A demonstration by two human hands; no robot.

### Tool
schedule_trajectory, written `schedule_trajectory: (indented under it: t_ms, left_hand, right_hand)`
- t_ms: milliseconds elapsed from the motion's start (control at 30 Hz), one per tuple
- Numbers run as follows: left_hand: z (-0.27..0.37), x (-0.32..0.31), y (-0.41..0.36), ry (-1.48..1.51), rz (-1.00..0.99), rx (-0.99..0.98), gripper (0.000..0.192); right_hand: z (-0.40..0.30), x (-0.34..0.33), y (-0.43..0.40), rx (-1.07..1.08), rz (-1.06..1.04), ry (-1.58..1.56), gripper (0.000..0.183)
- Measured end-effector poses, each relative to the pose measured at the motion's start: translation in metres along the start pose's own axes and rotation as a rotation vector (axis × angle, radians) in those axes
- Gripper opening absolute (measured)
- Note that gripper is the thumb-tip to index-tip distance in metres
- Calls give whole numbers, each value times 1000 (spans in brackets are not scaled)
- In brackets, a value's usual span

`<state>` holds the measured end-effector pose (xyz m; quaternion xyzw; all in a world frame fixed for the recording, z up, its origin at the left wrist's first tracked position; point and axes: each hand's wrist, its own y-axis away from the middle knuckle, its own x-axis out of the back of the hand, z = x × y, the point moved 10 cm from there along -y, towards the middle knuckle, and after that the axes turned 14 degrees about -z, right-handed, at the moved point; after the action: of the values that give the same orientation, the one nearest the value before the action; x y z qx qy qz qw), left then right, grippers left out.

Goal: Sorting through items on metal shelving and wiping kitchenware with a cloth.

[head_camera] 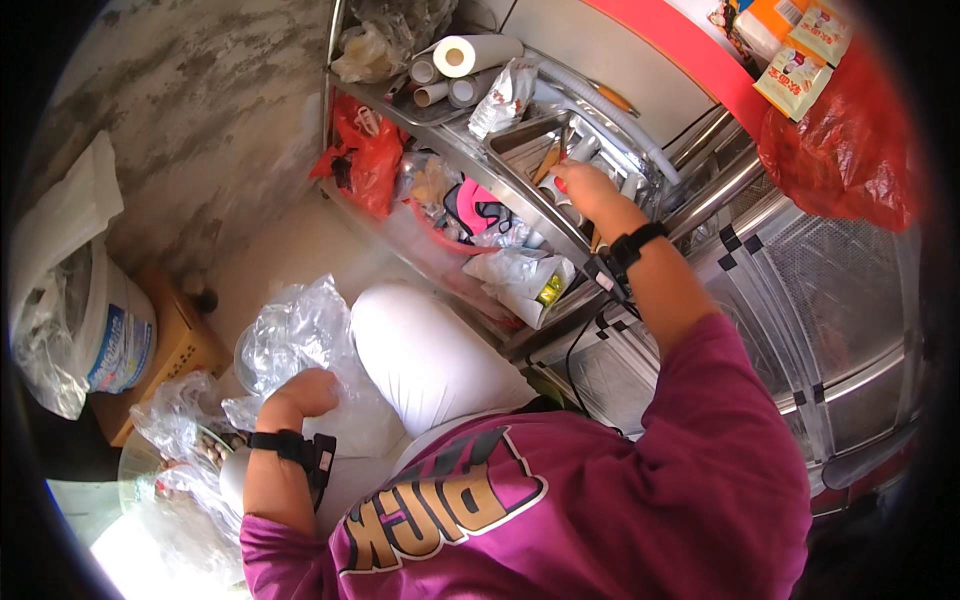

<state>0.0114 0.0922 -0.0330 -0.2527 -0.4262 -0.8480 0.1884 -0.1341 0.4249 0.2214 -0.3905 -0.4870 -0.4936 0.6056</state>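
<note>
My left hand (313, 391) is curled low in front of my knees, closed on a crumpled clear plastic bag (300, 330). A round clear container (244, 360) shows partly behind the bag. Up on the metal shelf, my right hand (589, 187) reaches into a rectangular steel tray (517, 142). Near its fingertips lies a wooden-handled utensil (550, 161), and a small red spot shows at the fingers. Whether they grip anything is hidden. Beside the hand are several pale rolled or tubular items (583, 150).
Plastic-film rolls (480, 54) and a white packet (506, 97) share the shelf. Below are a red bag (367, 154), a pink-and-black item (476, 204) and an opened packet (521, 281). At left, a white bucket (124, 322) stands on an orange crate (176, 352). A cable (574, 367) hangs below my right arm.
</note>
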Motion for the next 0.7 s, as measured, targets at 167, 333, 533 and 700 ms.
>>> schedule_trajectory:
  t_ms: [167,333,533,700]
  left_hand:
    - [11,6,10,17,15,-31,24]
    - [9,6,17,71,55,-32,24]
    - [11,7,11,19,20,-19,27]
    - [8,10,9,24,93,-69,29]
  right_hand:
    - [30,-14,-23,-39,-152,-221,20]
    - [-25,31,4,87,50,69,12]
    - [-36,3,-44,-32,-41,99,16]
    - [-25,31,-31,81,126,-229,36]
